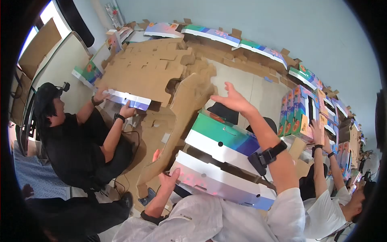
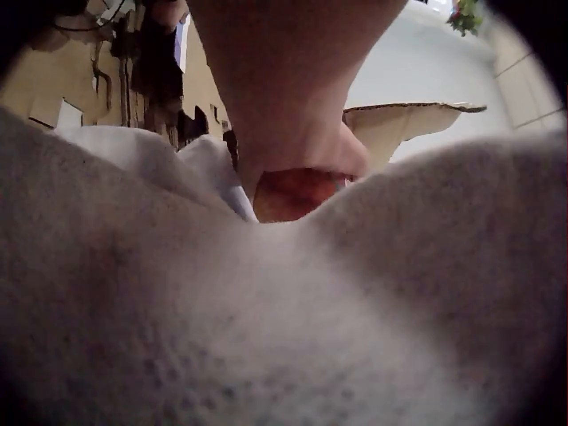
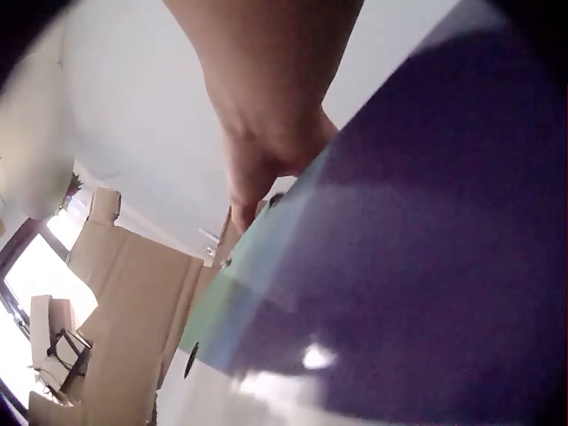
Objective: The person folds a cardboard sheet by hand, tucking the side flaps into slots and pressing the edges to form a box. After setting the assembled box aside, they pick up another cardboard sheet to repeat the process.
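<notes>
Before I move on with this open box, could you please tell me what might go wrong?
The wrist camera on your right arm sits close to the green-and-purple panel, so it might snag as the right hand moves. The left hand is at one end of the pink-and-purple panel, so the far end might swing or slip. The tall cardboard strip beside that hand could also get knocked.

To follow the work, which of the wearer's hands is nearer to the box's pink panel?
Left. The left hand touches the pink panel at its left end; the right hand is raised, apart from it, beyond the green panel.
</notes>
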Action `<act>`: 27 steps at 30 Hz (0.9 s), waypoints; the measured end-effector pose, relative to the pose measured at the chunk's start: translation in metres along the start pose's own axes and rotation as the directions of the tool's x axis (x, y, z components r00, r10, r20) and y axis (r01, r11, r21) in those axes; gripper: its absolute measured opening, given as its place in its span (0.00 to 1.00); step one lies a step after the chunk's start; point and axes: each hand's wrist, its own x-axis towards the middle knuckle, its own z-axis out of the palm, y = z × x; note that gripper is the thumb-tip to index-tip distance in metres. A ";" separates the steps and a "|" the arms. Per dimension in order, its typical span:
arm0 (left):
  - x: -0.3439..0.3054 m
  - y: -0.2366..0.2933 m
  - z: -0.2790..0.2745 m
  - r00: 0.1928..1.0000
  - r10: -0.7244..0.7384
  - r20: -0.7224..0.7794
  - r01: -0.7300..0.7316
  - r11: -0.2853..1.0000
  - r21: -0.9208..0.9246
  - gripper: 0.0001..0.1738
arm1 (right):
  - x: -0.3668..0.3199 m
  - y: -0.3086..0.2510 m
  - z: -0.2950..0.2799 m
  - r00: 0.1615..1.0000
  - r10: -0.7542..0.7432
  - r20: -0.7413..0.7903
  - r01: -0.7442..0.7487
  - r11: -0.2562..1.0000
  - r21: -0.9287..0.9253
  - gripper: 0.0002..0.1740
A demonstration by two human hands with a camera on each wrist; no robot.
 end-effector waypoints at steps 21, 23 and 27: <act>0.027 0.006 -0.007 0.921 -0.282 -0.269 0.122 0.864 -0.489 0.32 | -0.031 -0.044 0.093 0.878 -0.475 0.057 0.473 0.880 0.035 0.28; 0.028 -0.009 -0.015 0.934 -0.245 -0.261 0.107 0.887 -0.449 0.28 | -0.024 -0.032 0.099 0.883 -0.458 0.100 0.457 0.889 0.036 0.27; 0.018 0.010 -0.001 0.959 -0.160 -0.235 0.035 0.887 -0.460 0.26 | -0.025 -0.015 0.110 0.744 -0.663 0.086 0.657 0.701 -0.277 0.26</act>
